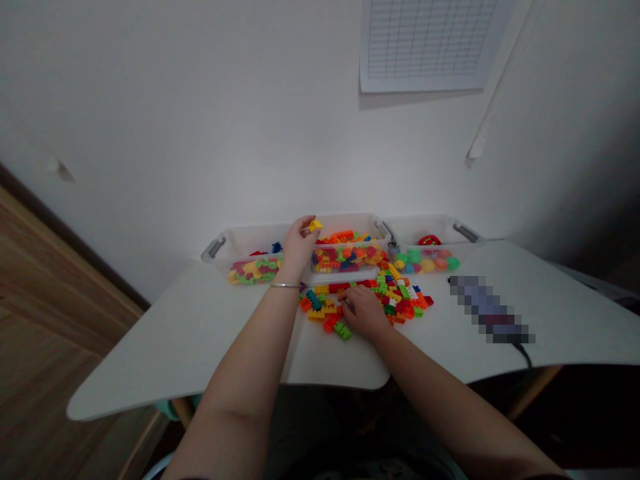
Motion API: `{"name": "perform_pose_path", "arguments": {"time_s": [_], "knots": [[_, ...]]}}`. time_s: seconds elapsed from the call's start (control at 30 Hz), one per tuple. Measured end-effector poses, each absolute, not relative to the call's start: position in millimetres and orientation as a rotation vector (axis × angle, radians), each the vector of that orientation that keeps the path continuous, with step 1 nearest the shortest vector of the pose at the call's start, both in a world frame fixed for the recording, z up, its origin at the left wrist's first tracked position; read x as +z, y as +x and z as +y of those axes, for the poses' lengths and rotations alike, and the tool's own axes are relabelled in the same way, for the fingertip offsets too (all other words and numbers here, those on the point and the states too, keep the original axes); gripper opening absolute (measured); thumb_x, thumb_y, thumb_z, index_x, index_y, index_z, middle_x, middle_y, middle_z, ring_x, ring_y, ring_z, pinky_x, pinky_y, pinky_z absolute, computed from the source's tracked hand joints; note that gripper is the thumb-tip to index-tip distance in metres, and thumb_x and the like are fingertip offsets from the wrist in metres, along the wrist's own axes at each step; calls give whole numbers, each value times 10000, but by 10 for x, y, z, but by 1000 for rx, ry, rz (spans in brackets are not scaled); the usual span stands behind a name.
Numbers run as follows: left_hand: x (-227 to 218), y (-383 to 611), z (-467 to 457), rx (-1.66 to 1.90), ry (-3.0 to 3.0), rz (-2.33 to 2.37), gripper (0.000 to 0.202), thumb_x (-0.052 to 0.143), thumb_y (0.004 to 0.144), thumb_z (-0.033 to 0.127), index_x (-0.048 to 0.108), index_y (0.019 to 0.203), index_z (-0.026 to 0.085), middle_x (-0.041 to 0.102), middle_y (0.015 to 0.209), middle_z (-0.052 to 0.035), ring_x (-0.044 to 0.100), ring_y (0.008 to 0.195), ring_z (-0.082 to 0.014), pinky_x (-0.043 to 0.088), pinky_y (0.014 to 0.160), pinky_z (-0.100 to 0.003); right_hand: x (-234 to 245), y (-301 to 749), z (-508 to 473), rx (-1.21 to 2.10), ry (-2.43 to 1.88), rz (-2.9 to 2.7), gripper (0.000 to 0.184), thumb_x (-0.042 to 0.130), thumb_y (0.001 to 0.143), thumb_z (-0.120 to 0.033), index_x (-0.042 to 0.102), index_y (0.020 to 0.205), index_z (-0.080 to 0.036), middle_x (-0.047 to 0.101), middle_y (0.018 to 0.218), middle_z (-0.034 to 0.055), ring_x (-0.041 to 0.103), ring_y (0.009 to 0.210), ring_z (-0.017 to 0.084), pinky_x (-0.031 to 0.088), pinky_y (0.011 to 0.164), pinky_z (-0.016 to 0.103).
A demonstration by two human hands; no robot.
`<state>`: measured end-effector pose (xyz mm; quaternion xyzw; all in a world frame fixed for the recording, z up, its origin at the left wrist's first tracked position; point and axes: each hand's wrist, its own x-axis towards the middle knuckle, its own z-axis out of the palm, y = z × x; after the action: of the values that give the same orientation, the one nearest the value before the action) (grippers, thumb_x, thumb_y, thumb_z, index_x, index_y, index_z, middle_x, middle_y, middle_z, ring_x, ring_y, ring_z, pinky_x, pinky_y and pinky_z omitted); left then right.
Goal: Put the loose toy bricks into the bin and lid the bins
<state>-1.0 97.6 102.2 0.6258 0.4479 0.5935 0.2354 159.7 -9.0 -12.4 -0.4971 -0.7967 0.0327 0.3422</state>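
Observation:
My left hand (pixel 299 248) pinches a small yellow toy brick (pixel 315 226) between thumb and fingers, above the front of the middle clear plastic bin (pixel 345 221). That bin holds many mixed-colour building bricks (pixel 345 257). On the white table before it lies a loose pile of bricks (pixel 395 297) in red, green, orange, yellow and white. My right hand (pixel 366 311) rests at the near side of the pile, fingers curled down among the bricks; whatever they grip is hidden. Close to its fingertips are a teal brick (pixel 313 300) and a green brick (pixel 343 331).
A left clear bin (pixel 250 235) contains yellow, green and red pieces. The right bin (pixel 417 225) has coloured balls and a red item. On the table's right lies a blurred-out object (pixel 487 310) with a dark cable (pixel 523 355). A white wall stands behind the bins.

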Motion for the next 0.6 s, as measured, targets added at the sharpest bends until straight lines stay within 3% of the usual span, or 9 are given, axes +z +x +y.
{"name": "perform_pose_path", "arguments": {"time_s": [0.13, 0.43, 0.6], "knots": [[974, 128, 1140, 1431, 1909, 1384, 277, 600, 739, 124, 638, 1008, 177, 684, 1033, -53, 635, 890, -159, 506, 825, -293, -128, 1597, -87, 70, -1289, -2101, 130, 530, 796, -141, 628, 869, -185, 659, 879, 56, 555, 863, 208, 401, 836, 347], [916, 147, 1194, 1123, 2053, 1610, 264, 616, 746, 232, 691, 996, 192, 707, 1021, -56, 636, 962, -198, 475, 904, -314, -101, 1604, -92, 97, -1316, -2071, 165, 527, 751, -127, 638, 859, -184, 651, 868, 64, 550, 863, 208, 413, 838, 346], [934, 111, 1153, 1179, 2050, 1500, 299, 555, 801, 254, 681, 1060, 171, 698, 1073, -65, 631, 1005, -199, 470, 927, -311, -107, 1611, -98, 119, -1304, -2072, 176, 537, 724, -131, 639, 859, -182, 652, 866, 67, 553, 859, 214, 414, 843, 358]]}}
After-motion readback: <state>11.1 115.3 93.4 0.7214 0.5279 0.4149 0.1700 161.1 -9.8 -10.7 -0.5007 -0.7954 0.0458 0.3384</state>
